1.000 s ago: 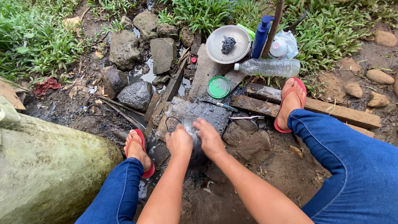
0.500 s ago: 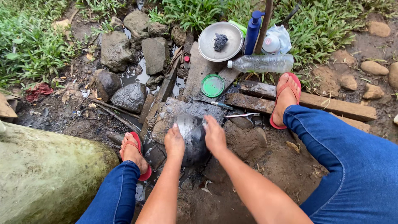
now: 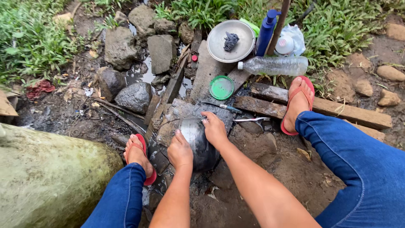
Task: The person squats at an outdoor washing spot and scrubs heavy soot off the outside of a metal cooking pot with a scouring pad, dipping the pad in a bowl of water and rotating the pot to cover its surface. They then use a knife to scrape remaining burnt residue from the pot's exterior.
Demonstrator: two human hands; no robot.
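From my head view, I grip a blackened metal pot (image 3: 200,145) lying on wet stones between my feet: left hand (image 3: 180,150) clamped on its near side, right hand (image 3: 214,128) pressing its top rim. I judge scrubbing underway; turning it needs a firm hold.

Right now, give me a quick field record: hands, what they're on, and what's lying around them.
left hand: resting on near side of dark round pot
right hand: pressed on pot's far upper side
pot: upside down on wet stone slab
beyond the pot: green lid, metal plate holding a dark scrubber, clear plastic bottle lying flat
feet: red sandals, either side
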